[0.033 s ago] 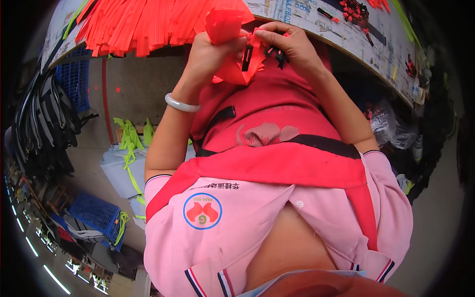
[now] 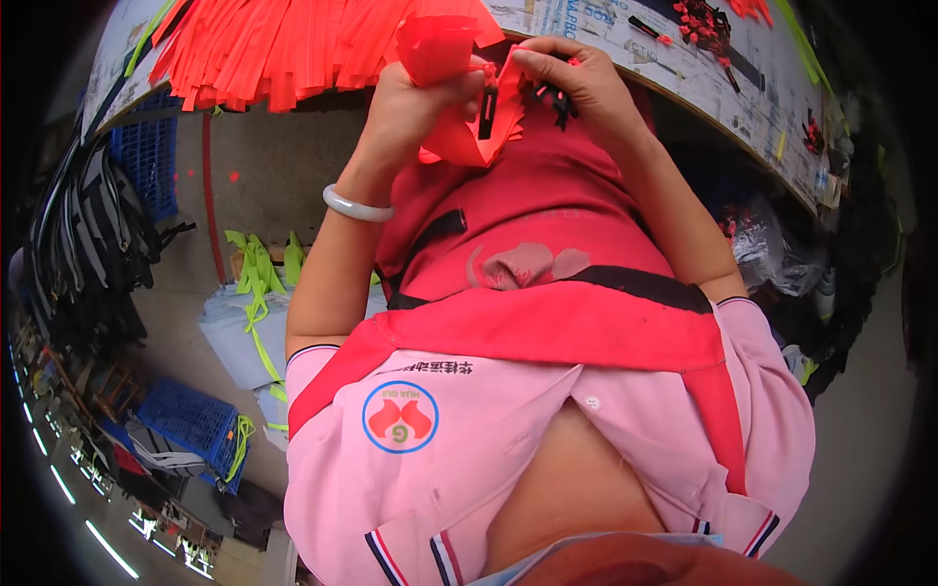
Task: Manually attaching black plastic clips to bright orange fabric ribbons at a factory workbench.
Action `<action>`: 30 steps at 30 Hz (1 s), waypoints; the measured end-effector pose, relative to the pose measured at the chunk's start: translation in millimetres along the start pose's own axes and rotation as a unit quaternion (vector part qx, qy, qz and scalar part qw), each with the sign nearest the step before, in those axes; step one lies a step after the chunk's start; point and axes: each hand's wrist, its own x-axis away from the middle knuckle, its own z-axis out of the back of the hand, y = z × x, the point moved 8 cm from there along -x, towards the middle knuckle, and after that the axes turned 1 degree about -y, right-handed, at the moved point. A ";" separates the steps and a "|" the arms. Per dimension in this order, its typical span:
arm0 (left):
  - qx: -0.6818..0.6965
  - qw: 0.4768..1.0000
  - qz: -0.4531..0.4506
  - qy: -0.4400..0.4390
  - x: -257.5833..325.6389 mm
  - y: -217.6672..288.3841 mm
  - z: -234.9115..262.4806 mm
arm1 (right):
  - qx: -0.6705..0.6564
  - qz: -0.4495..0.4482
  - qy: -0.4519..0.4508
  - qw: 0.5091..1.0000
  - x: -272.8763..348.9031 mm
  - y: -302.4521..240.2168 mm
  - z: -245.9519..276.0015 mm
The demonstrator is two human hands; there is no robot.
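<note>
My left hand (image 2: 420,112) is closed around a folded bundle of bright red-orange fabric strips (image 2: 437,49), with its lower end fanning out below the fist. A small black piece (image 2: 487,114) with a slot-like outline hangs against the strips beside my left fingers. Thumb and forefinger of my right hand (image 2: 576,78) pinch the edge of one strip just right of the bundle. Several small black pieces with red bits (image 2: 557,102) are tucked under the curled right fingers; their exact kind is hard to make out.
A large pile of red-orange strips (image 2: 283,49) overhangs the table edge at the far left. More small black and red pieces (image 2: 703,24) lie on the printed tabletop (image 2: 596,24) at right. Blue crates (image 2: 186,420), black straps (image 2: 93,225) and a plastic bag (image 2: 772,249) are around the table.
My right hand has shifted slightly to the right, widening the gap between the hands and drawing up the pinched strip edge. The left hand has barely moved.
</note>
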 end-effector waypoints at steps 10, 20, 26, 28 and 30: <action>0.048 0.998 0.040 -0.017 -8.1 7.5 -0.4 | 0.062 0.008 -0.117 0.991 2.9 -20.8 -20.4; 0.040 0.995 0.086 -0.032 -11.3 1.6 1.5 | 0.091 -0.041 -0.113 0.989 -2.4 -18.1 -15.1; 0.020 0.996 0.074 -0.034 -9.7 6.1 -0.8 | 0.091 -0.037 -0.114 0.989 -2.2 -14.6 -16.6; 0.005 0.996 0.074 -0.042 -9.3 7.6 -1.0 | 0.090 -0.041 -0.120 0.988 -2.1 -15.9 -18.3; -0.004 0.996 0.069 -0.051 -8.8 10.0 -2.5 | 0.091 -0.044 -0.126 0.987 -2.3 -17.6 -19.1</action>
